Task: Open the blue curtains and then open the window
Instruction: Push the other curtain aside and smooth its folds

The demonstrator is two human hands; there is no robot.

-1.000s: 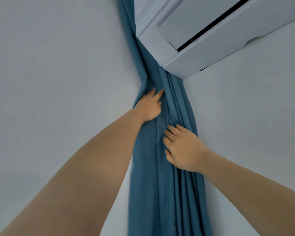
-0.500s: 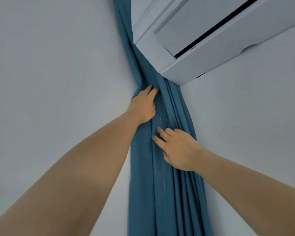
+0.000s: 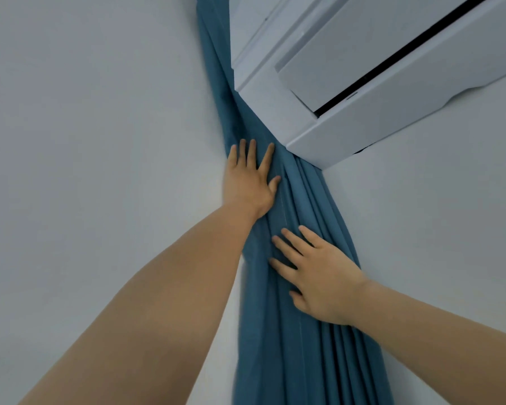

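**Both hands flattened on the bunched curtain**

Nearest, the right hand (image 3: 323,276) lay on the lower folds of the curtain (image 3: 289,346), fingers (image 3: 287,247) spread and gripping nothing; half a second before they had been drawn closer together. Above it the left hand (image 3: 250,182), curled at the cloth's left edge a moment earlier, had opened flat with fingers splayed, holding nothing. The curtain hung gathered into a narrow bundle in the wall corner, so that step looked close to done; no window was in view. Farthest, the air conditioner (image 3: 362,83) pressed on the folds from the right, leaving little room there; bare wall (image 3: 100,141) lay open to the left.
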